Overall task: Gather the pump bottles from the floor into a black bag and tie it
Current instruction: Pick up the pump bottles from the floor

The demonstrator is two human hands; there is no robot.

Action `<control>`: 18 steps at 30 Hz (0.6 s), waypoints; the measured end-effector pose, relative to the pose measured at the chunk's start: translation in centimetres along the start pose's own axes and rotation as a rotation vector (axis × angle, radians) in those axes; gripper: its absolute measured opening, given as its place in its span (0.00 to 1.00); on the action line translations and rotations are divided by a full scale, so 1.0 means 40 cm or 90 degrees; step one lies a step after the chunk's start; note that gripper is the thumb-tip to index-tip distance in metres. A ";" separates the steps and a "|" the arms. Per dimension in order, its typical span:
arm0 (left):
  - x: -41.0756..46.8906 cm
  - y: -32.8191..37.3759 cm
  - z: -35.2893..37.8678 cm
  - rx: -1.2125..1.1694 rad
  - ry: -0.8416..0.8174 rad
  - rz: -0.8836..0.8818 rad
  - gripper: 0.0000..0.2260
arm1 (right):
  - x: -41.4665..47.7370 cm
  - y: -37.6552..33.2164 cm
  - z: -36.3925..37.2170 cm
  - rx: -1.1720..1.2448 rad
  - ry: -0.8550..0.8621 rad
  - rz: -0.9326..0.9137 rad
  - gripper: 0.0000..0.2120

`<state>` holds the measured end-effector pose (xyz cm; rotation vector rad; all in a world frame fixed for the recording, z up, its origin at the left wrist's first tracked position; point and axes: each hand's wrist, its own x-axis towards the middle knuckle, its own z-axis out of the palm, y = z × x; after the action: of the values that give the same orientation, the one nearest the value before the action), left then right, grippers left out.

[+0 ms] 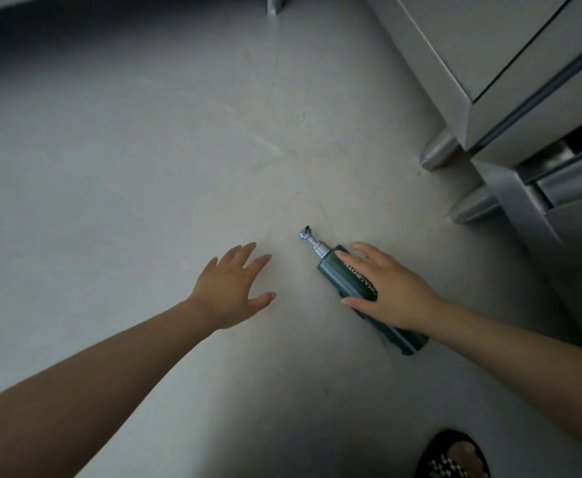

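- Head view: the left grip [229, 288] is held over the floor [145, 167], fingers spread and holding nothing, near the pump tip.
- A dark green pump bottle [343, 281] lies on its side on the floor, silver pump pointing away from the person.
- The right grip [393, 288] lies across the bottle's middle, fingers straight and spread, not closed round it.
- Risk: pressed from above before the fingers curl under, the round bottle could roll toward the steel cabinet [524, 98].
- No black bag shows, so a loose hold could drop the bottle on the way to it.
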<state>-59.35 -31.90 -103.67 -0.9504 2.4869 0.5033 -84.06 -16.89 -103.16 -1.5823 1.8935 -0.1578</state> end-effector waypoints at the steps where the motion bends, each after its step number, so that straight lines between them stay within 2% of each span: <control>1: -0.010 -0.006 0.019 -0.017 -0.006 -0.007 0.32 | 0.002 0.005 0.013 0.009 -0.001 0.009 0.38; 10: -0.043 -0.021 0.076 -0.069 -0.016 -0.058 0.32 | 0.000 0.005 0.047 0.018 -0.002 0.024 0.40; 18: -0.069 -0.061 0.083 -0.058 -0.019 -0.078 0.31 | 0.010 -0.019 0.052 0.093 -0.004 0.033 0.41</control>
<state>-54.94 -30.57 -105.50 -1.1148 2.3797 0.5898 -82.30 -16.82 -104.55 -1.4337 1.8712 -0.2627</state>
